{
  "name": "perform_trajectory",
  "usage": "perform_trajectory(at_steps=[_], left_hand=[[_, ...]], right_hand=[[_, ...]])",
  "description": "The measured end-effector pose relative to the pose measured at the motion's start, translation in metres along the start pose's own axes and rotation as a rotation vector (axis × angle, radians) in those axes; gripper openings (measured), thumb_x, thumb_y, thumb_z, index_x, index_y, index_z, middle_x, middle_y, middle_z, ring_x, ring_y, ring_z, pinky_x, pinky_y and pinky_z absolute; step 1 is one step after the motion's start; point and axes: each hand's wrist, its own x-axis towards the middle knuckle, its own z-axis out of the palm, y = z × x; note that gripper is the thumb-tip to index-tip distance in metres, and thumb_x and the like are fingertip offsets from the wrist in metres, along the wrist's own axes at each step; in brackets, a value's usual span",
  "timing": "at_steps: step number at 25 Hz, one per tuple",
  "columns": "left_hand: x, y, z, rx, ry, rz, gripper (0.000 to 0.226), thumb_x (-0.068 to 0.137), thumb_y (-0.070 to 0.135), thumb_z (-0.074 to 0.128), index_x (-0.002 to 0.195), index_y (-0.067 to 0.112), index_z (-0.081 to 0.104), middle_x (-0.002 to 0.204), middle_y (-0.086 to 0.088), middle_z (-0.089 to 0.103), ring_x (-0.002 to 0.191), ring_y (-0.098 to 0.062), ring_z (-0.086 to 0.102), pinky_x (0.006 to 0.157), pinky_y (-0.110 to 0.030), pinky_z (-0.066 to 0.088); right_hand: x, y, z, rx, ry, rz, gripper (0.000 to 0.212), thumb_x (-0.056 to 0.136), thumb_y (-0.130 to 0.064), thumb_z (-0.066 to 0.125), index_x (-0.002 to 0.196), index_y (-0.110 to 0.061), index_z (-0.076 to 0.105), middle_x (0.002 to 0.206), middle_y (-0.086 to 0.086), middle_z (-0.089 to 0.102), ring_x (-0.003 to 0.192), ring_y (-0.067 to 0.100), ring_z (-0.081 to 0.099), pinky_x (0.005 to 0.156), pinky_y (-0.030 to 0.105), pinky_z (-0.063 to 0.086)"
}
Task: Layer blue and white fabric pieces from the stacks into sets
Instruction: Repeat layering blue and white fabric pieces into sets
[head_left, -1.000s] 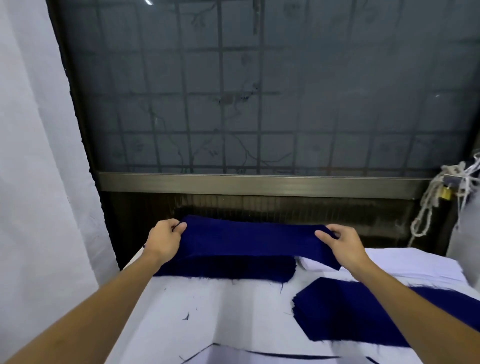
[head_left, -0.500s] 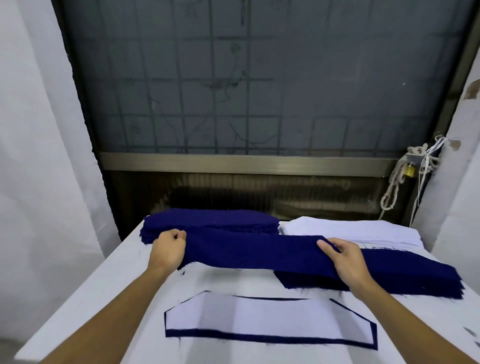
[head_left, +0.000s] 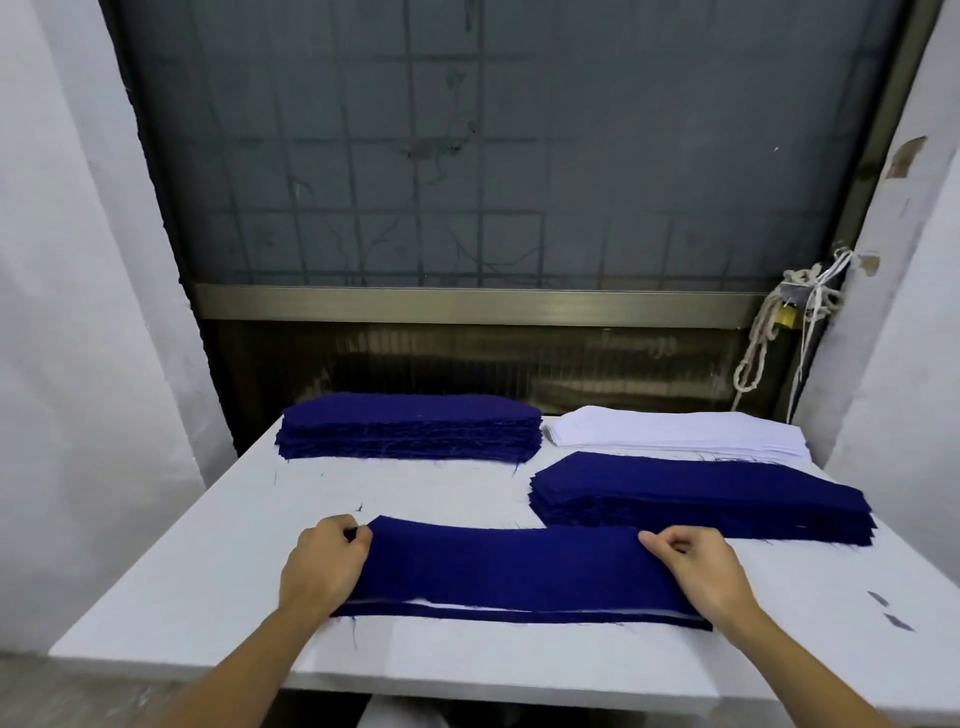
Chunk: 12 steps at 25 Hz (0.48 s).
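Navy-blue cloth, one long blue piece (head_left: 509, 566), is lying across the near part of the white table (head_left: 208, 597), stretched between the two hands. The left hand (head_left: 322, 566) is gripping its left end, with the fingers curled together and clamped on the cloth. The right hand (head_left: 701, 571) is pinching its right end between the thumb and bent fingers. Both hands are covering the ends of the piece, and the forearms are crossing the table's near edge.

Under the piece's near edge a sliver of a white piece (head_left: 452, 606) is showing. Below that a narrow lower blue strip (head_left: 519, 616) is running the full length, so the three are lying layered on one another. Two small dark scraps (head_left: 883, 608) are lying on the table to the right of the right hand.

Just beyond the right hand a low blue stack (head_left: 701, 499) is sitting. Whether it is touching the held piece cannot be told.

Farther back, a thicker blue stack (head_left: 410, 426) is standing at the left. A white stack (head_left: 675, 434) is lying just beside it at the right, its near edge partly hidden by the low blue stack.

Behind the table a metal rail (head_left: 467, 304) is running under a gridded window (head_left: 467, 156). A rope (head_left: 758, 353) with a brass padlock (head_left: 786, 317) is hanging at the right.
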Motion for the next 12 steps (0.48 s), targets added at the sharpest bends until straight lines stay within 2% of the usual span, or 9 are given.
perform_trajectory(at_steps=[2, 4, 8, 12], left_hand=[[-0.009, -0.005, 0.007, 0.198, 0.012, 0.05, 0.033, 0.1, 0.033, 0.047, 0.071, 0.02, 0.055, 0.063, 0.007, 0.061, 0.056, -0.012, 0.057, 0.051, -0.027, 0.041], [-0.015, -0.009, 0.012, 0.296, 0.055, 0.095, 0.033, 0.1, 0.036, 0.047, 0.07, 0.022, 0.053, 0.062, 0.009, 0.059, 0.055, -0.009, 0.056, 0.048, -0.026, 0.042], [-0.014, -0.016, 0.019, 0.306, 0.079, 0.118, 0.034, 0.098, 0.032, 0.051, 0.066, 0.02, 0.05, 0.06, 0.007, 0.056, 0.053, -0.01, 0.054, 0.049, -0.027, 0.043], [-0.012, -0.021, 0.022, 0.226, 0.115, 0.143, 0.031, 0.096, 0.026, 0.055, 0.066, 0.017, 0.05, 0.067, 0.005, 0.054, 0.059, -0.011, 0.053, 0.053, -0.031, 0.049]], right_hand=[[-0.003, 0.009, 0.003, -0.054, 0.028, -0.002, 0.031, 0.093, -0.044, 0.068, 0.068, -0.027, 0.074, 0.074, -0.015, 0.074, 0.075, 0.007, 0.071, 0.074, 0.04, 0.059], [-0.006, 0.015, 0.007, -0.172, 0.072, -0.019, 0.031, 0.094, -0.046, 0.066, 0.067, -0.03, 0.07, 0.071, -0.017, 0.072, 0.073, 0.004, 0.068, 0.068, 0.035, 0.057], [-0.007, 0.014, 0.01, -0.324, 0.13, -0.044, 0.031, 0.094, -0.054, 0.061, 0.073, -0.032, 0.062, 0.074, -0.019, 0.068, 0.069, 0.003, 0.064, 0.055, 0.026, 0.047], [-0.009, 0.012, 0.012, -0.414, 0.162, -0.059, 0.032, 0.093, -0.059, 0.058, 0.076, -0.031, 0.057, 0.071, -0.018, 0.064, 0.065, 0.005, 0.06, 0.052, 0.024, 0.043]])
